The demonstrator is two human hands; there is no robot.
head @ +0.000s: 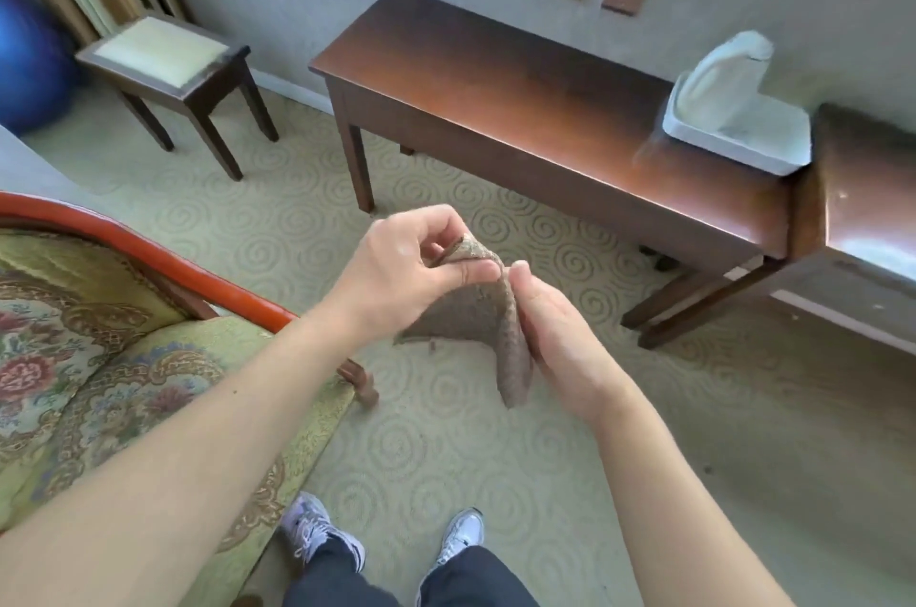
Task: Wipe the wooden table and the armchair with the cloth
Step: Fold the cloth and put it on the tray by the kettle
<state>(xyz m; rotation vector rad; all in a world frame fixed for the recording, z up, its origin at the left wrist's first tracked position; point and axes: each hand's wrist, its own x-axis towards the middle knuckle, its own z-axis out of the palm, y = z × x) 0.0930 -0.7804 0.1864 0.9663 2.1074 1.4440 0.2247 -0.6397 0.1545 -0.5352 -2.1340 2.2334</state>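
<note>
A small brown cloth hangs in mid-air in front of me, folded over between both hands. My left hand pinches its top edge with thumb and fingers. My right hand holds the cloth's right fold between thumb and palm. The long dark wooden table stands against the wall ahead, well beyond the hands. The armchair, with a red wooden frame and floral cushion, sits at my left, under my left forearm.
A white tray holding a pale folded towel sits on the table's right end. A second wooden piece abuts it at far right. A padded stool and a blue ball stand at back left. Patterned carpet lies underfoot.
</note>
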